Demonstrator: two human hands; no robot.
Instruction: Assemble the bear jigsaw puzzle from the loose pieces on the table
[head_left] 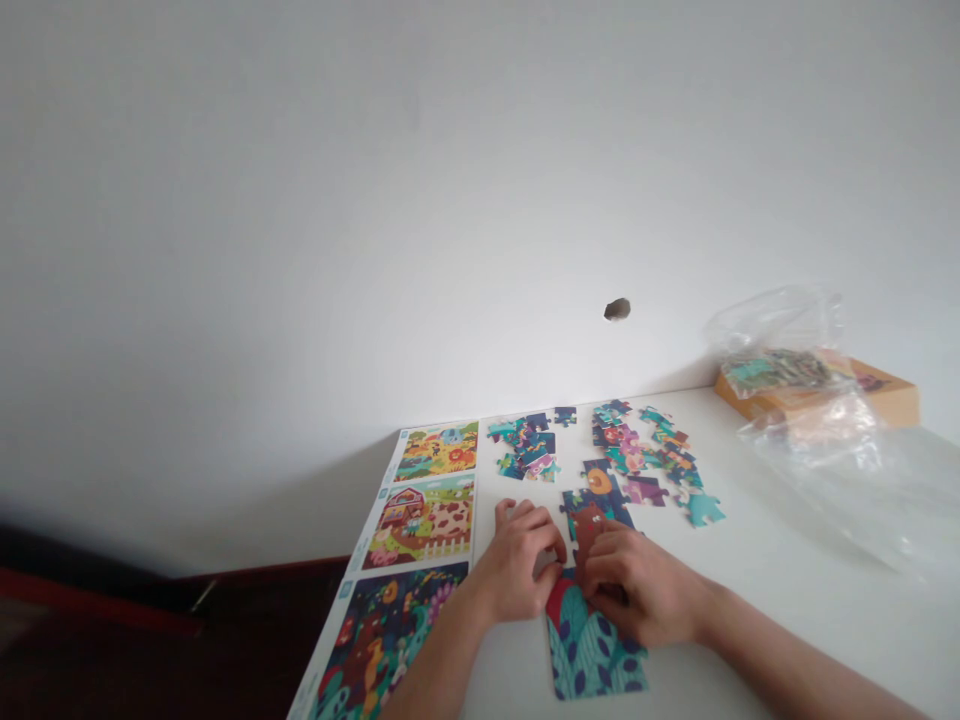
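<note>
A partly joined jigsaw puzzle [596, 655] lies on the white table, with teal leaves at its near end and a brown bear higher up. At its left edge my left hand [525, 560] pinches a puzzle piece between thumb and forefinger, the other fingers loosely curled. My right hand [637, 585] is closed over the puzzle's right side, fingertips pressed together on a puzzle piece beside the left thumb. Both hands partly hide the join between the upper and lower sections. A piece with a round orange face [598, 480] tops the upper section.
Loose puzzle pieces [529, 445] form a heap at the back; another heap of pieces [626, 445] lies right of it. A picture sheet [424, 520] with three scenes runs along the left table edge. At back right, a plastic bag [787, 370] of pieces rests on an orange box [892, 400].
</note>
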